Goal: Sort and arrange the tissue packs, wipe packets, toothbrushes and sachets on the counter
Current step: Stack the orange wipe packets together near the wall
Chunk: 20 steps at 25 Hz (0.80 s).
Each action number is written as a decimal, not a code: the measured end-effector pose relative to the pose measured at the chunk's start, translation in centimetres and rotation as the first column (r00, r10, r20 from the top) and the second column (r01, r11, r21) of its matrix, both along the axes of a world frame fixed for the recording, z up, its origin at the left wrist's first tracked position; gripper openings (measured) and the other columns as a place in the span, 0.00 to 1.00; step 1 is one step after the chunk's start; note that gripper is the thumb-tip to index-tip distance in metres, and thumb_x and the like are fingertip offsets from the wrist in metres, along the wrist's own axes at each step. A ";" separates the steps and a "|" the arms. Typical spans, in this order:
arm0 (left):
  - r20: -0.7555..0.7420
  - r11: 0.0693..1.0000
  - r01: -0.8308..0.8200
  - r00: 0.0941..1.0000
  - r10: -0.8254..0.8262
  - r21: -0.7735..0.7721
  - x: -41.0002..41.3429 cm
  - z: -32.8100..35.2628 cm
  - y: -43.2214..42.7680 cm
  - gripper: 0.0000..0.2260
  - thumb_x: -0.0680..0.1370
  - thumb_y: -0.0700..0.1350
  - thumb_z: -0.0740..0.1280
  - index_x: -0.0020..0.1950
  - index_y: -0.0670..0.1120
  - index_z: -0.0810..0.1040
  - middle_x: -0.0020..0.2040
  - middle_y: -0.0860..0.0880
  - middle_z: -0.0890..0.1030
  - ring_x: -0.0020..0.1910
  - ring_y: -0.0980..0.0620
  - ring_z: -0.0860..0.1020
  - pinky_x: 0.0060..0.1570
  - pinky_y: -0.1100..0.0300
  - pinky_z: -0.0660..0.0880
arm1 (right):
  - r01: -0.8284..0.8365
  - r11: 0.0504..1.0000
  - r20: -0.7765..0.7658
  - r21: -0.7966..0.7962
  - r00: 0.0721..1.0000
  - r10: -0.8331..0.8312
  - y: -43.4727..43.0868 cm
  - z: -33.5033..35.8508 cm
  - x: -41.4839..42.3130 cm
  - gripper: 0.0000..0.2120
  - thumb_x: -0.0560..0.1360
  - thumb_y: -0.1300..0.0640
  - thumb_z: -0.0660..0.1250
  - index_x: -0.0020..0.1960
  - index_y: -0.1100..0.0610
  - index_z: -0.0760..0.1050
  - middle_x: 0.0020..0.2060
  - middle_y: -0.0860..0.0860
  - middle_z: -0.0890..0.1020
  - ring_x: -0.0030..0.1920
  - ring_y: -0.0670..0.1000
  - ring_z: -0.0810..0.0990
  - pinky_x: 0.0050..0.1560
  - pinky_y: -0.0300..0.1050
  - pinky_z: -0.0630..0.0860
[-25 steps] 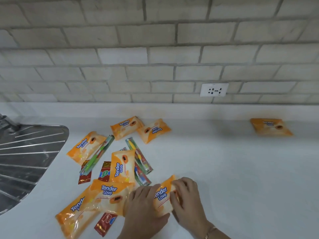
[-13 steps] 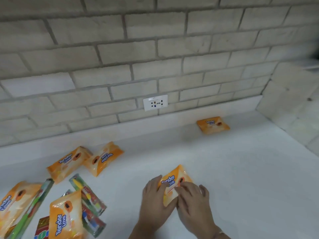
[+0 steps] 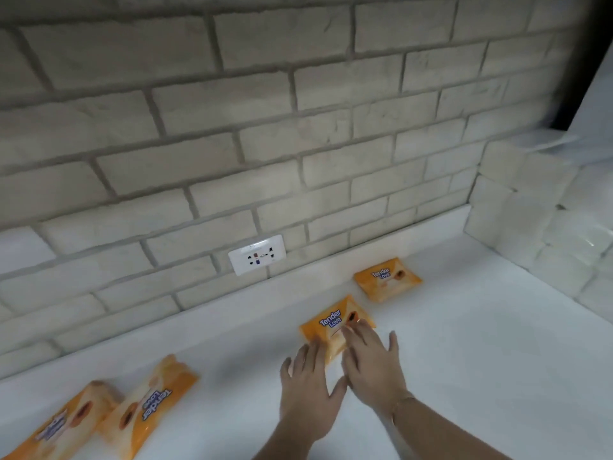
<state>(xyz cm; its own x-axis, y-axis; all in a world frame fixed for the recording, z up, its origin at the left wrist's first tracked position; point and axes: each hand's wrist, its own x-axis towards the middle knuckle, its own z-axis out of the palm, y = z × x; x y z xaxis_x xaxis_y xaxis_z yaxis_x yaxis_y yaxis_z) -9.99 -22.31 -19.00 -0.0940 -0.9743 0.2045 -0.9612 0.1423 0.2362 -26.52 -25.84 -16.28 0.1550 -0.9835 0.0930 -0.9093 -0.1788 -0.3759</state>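
- A person's left hand (image 3: 308,383) and right hand (image 3: 373,363) lie flat on an orange "Tender Love" tissue pack (image 3: 331,322). Their fingers are straight, pressing rather than gripping. The pack sits on the white counter (image 3: 481,360), near the back upstand.
- A 2nd pack (image 3: 386,278) of the same kind lies flat beyond it to the right, close to the upstand and apart from the 1st. The 2 look like the start of a row, so the sorting appears to be at an early stage.
- 2 more orange packs (image 3: 152,406) lie askew and touching at the lower left edge of the frame, apparently yet to be arranged.
- No toothbrushes or sachets show in this view, so their state cannot be told.
- A white wall socket (image 3: 257,254) sits in the brick wall (image 3: 265,127) above the upstand, left of the pressed pack. A side wall (image 3: 530,207) closes the counter at right. The way from the pressed pack to its neighbour looks unobstructed.
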 end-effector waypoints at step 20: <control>-0.001 0.988 0.035 0.999 -0.035 -0.153 0.9 0.1 -8.3 0.24 0.73 0.65 0.65 0.65 0.54 0.77 0.64 0.53 0.81 0.62 0.49 0.80 0.57 0.44 0.77 | 0.019 0.993 -0.019 -0.116 1.000 -0.021 -6.8 -0.7 -0.1 0.29 0.78 0.38 0.57 0.77 0.45 0.66 0.79 0.45 0.66 0.81 0.51 0.59 0.78 0.65 0.57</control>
<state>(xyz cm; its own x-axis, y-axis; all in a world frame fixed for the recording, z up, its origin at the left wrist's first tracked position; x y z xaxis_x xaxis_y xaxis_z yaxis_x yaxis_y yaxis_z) -9.08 -30.64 -18.85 -0.1263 -0.9276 0.3515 -0.9541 0.2106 0.2129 -26.59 -32.63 -16.98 0.1383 -0.9693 0.2034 -0.9201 -0.2017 -0.3356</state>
